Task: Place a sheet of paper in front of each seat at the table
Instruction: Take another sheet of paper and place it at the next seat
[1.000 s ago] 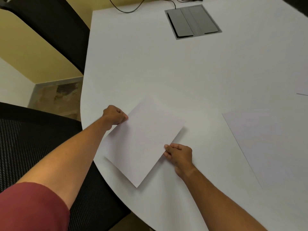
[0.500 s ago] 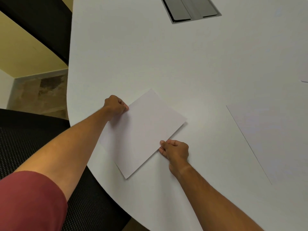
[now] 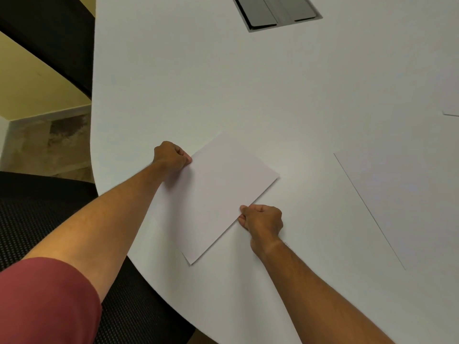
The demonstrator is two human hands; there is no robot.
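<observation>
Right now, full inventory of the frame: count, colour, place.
held sheet of paper: 1, white, near the table's rounded end, angled, pinched on two opposite edges
other sheets: 2, white, flat on the table to the right; the farther one is cut by the frame edge
table: 1, white, fills most of the view
cable hatch: 1, grey, set into the tabletop at the top
mesh chair: 1, black, lower left beside the table's end
second chair: 1, black, upper left
sleeve: 1, dark red, bottom left
left hand: 1, grip on the sheet's far left edge
right hand: 1, grip on the sheet's near right edge
</observation>
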